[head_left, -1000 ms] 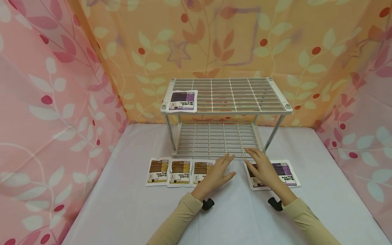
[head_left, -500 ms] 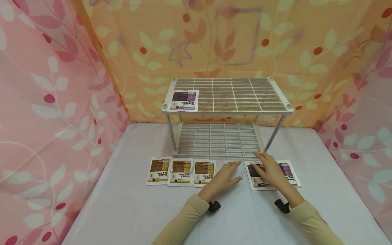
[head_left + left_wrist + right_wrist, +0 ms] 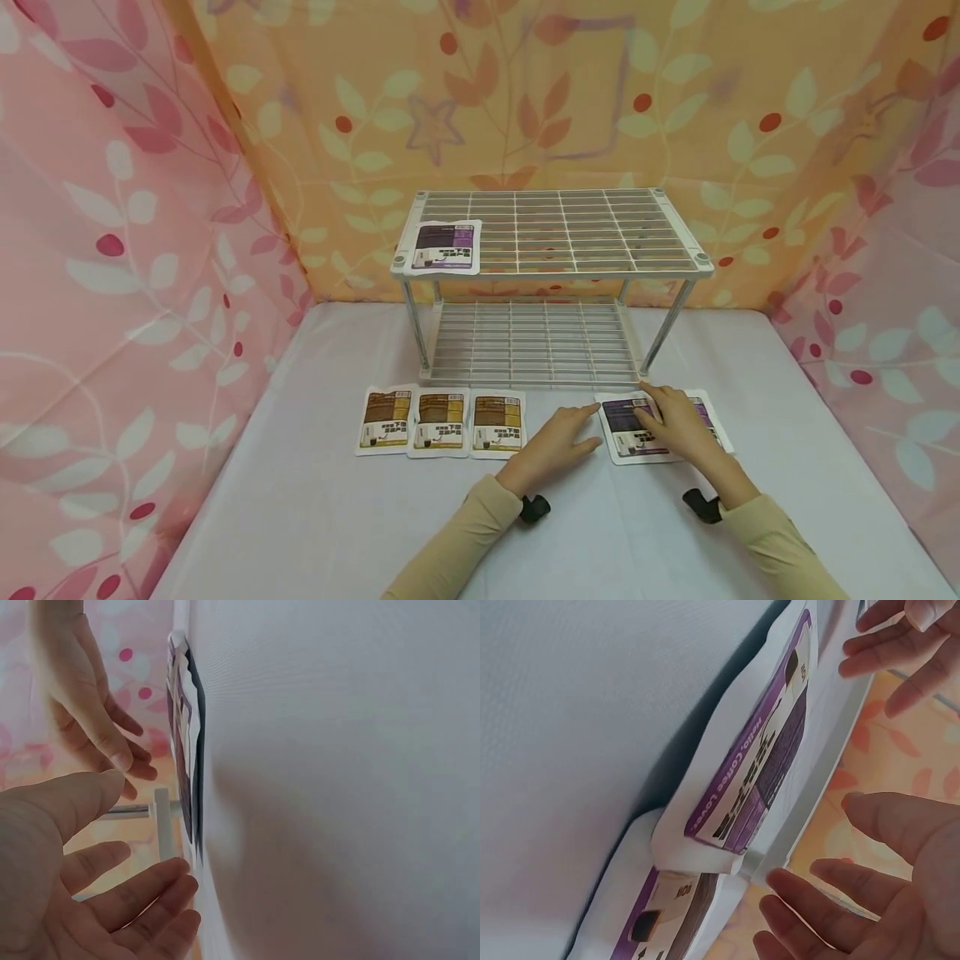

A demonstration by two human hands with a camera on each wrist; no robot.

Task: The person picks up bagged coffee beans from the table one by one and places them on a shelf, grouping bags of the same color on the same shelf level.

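Observation:
Two purple-labelled white packets (image 3: 626, 421) lie overlapped on the white table, just in front of the wire rack's right leg. In the right wrist view the upper packet (image 3: 772, 765) rests partly on the lower one (image 3: 667, 922). My right hand (image 3: 678, 427) lies over them with straight fingers and curls round nothing. My left hand (image 3: 558, 435) is flat and open, its fingertips at the left edge of the upper packet (image 3: 184, 750). From the left wrist camera, the left hand (image 3: 97, 885) and right hand (image 3: 82, 697) both look open, close to the packets.
A white two-tier wire rack (image 3: 555, 242) stands at the back of the table, with one purple packet (image 3: 446, 246) on the left of its top shelf. Three brown-labelled packets (image 3: 441, 419) lie in a row to my left. Patterned fabric walls close in three sides.
Both hands drew back from the front of the rack's lower shelf. The right hand settled over the purple packets, and the left hand moved right to their left edge.

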